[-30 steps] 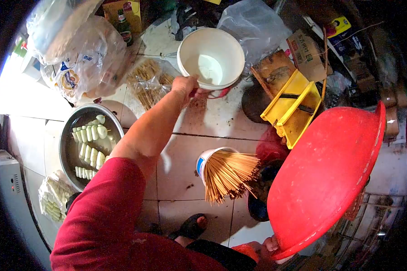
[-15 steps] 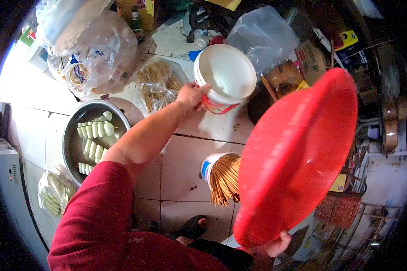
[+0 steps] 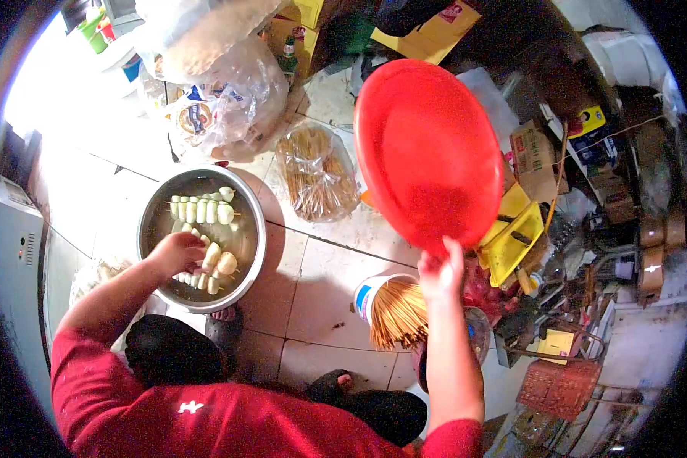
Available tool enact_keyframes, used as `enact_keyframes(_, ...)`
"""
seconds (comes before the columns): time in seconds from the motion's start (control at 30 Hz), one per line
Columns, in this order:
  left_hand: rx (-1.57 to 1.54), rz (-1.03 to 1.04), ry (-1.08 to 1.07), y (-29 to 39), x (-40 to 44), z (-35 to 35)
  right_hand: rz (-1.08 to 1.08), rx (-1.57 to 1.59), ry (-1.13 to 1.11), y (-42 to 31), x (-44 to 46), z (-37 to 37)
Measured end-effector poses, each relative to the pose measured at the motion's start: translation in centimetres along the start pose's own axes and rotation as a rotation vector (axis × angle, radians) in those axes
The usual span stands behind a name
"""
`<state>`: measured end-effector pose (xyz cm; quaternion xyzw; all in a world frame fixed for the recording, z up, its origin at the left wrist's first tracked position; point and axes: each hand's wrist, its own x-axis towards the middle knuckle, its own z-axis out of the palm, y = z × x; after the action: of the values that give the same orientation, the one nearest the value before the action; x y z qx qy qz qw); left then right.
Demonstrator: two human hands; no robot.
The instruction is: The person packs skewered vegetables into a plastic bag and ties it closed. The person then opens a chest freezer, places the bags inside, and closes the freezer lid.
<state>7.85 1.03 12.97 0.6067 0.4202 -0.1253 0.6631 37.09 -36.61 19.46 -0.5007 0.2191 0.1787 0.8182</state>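
Basin (image 3: 431, 153) swung forward; left hand (image 3: 179, 253) now at skewered pieces (image 3: 211, 257).

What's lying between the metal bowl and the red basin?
A clear bag of thin sticks lies between the metal bowl and the red basin in the head view.

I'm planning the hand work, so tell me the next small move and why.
Probably the left hand should secure its hold on the skewered white pieces by its fingers, then lift gently: it reaches into the metal basin right at them, while the right hand is occupied, holding the red basin by its rim.
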Motion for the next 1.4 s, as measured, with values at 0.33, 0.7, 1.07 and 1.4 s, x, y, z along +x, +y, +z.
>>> enact_keyframes(0.33, -0.373, -0.022, 0.58, -18.1, -18.8, -11.4, -0.017, 0.01, -0.018, 3.5, 8.6, 3.6)
enact_keyframes(0.7, -0.644, -0.164, 0.592, -26.3, -23.2, -8.2, 0.168, -0.822, -0.539, 4.2, -7.2, -6.0)
enact_keyframes(1.07, -0.614, -0.179, 0.598, -35.8, -26.4, -6.6, 0.176, -1.028, -0.656, 2.9, -15.8, -16.9)
enact_keyframes(1.4, -0.98, -0.015, 0.908, -41.1, -26.8, -12.6, 0.09, -1.151, -0.739, 2.5, -16.9, -12.0)
